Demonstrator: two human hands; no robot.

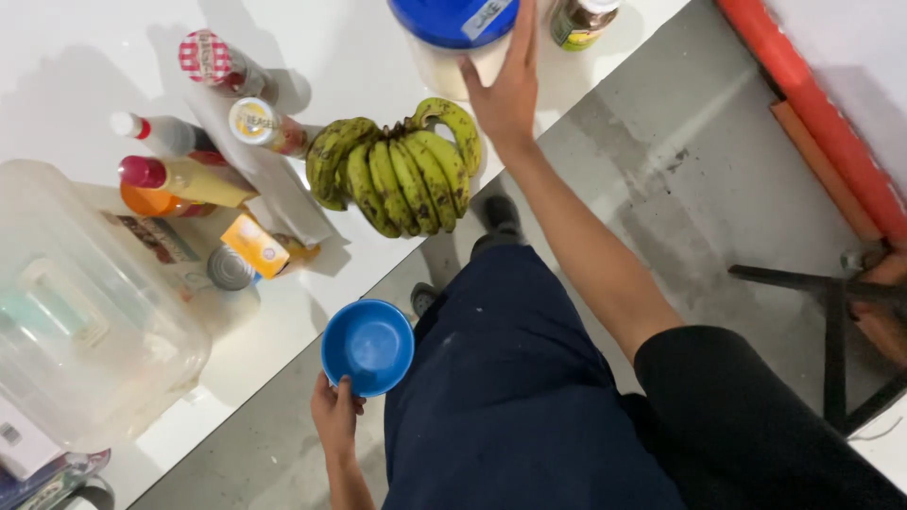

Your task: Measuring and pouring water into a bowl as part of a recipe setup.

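The small round blue plastic bowl (367, 346) sits at the near edge of the white surface (85, 57), its rim pinched in the grip of the left hand (336, 416), thumb over the lip at about six o'clock. At twelve o'clock from the bowl lies a bunch of green-yellow bananas (402, 170). Beyond them, at one o'clock, the right hand (505, 90) reaches out flat, fingers together and straight, pressed against a big pale tub with a blue lid (455, 38); its grip is not closed around anything. At ten o'clock stand assorted sauce bottles and jars (203, 142), and at nine o'clock a large clear plastic storage box (80, 312).
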